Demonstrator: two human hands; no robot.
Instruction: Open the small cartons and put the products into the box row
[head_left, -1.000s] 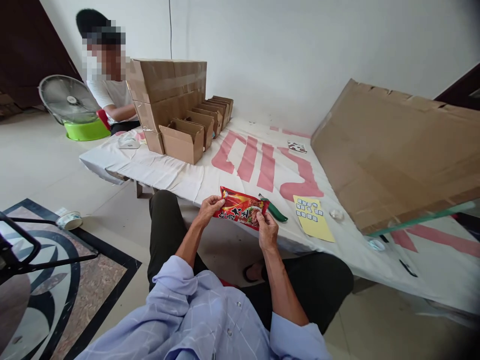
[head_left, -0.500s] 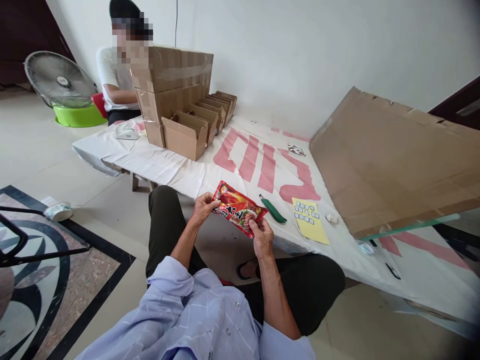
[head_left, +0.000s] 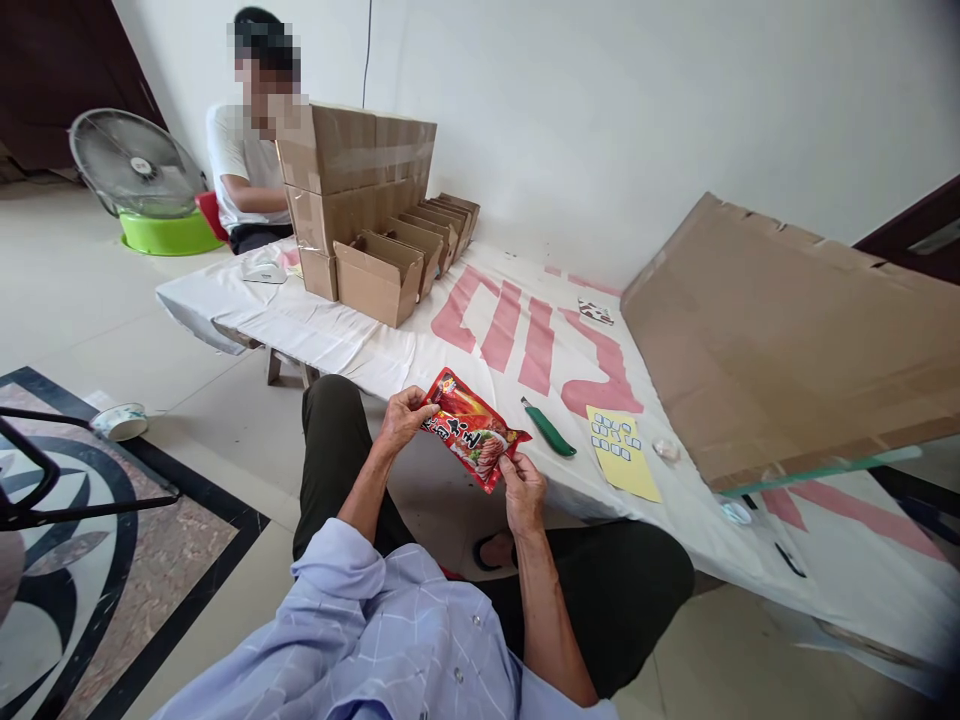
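Between both hands, over my lap at the table's near edge, is a red printed food packet (head_left: pixel 471 428) with a picture of food on its front. My left hand (head_left: pixel 405 415) pinches its left end between thumb and fingers. The lower right corner is gripped by my right hand (head_left: pixel 523 488). The packet slants down to the right, printed side toward me. Just beyond it on the cloth lies a green-handled utility knife (head_left: pixel 549 428). A yellow sheet with several small labels (head_left: pixel 626 470) rests to the right of the knife.
Stacked closed cartons (head_left: pixel 345 150) and a row of open boxes (head_left: pixel 375 280) stand at the table's left. A large cardboard sheet (head_left: pixel 795 340) leans at the right. A person (head_left: pixel 251 170) sits behind the cartons, near a fan (head_left: pixel 139 165). A bowl (head_left: pixel 120 422) is on the floor.
The packet has tilted, its right end dropping lower toward me while both hands keep hold. The view has shifted slightly. The person at the back left has moved closer to the cartons.
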